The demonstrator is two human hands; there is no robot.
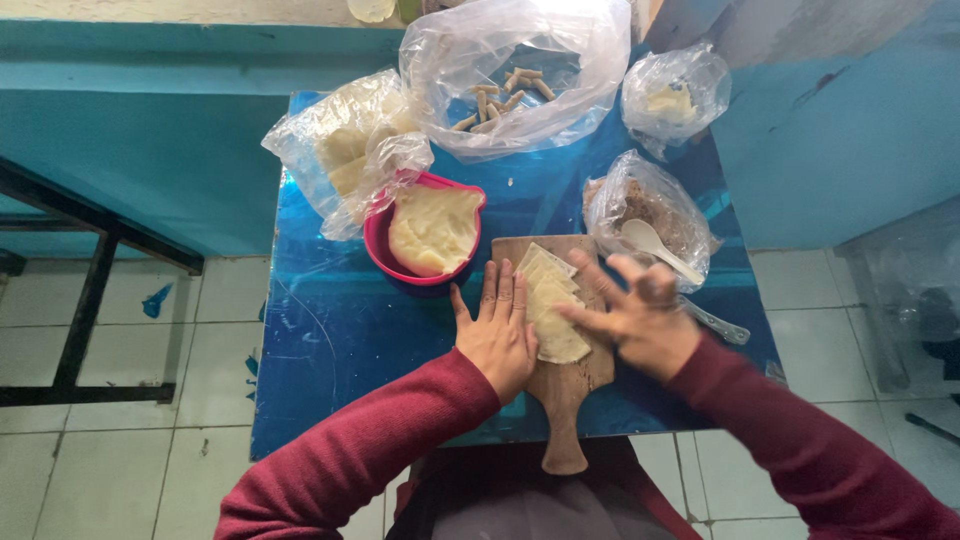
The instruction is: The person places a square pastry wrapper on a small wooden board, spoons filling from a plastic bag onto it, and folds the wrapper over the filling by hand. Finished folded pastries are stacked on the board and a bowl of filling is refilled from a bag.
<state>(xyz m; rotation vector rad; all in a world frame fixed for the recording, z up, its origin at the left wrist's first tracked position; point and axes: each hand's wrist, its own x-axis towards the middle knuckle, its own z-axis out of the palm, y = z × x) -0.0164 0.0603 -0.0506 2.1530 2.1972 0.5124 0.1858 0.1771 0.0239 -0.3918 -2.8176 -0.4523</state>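
Head view: my two hands over a small blue table, seen from above.
Wrappers: a fanned stack of pale dough wrappers (550,300) lies on my wooden board (563,385), near the table's front edge.
Left hand: my left hand (497,335) lies flat, fingers together, palm down on the board's left edge, touching the stack's side.
Right hand: my right hand (640,315) is spread wide, fingertips resting on the right side of the stack; it grips nothing.
Board: handle points toward me, past the table edge.
Pink bowl: a pink bowl (378,240) of pale yellow paste sits just left of the board.
Filling bag: a plastic bag of brown filling (640,200) with a white spoon (655,245), right of the board.
Far bags: a bag of pale sheets (345,145), a bag of rolled sticks (510,90), a small bag (672,100).
Table: blue table (330,340) on white floor tiles.
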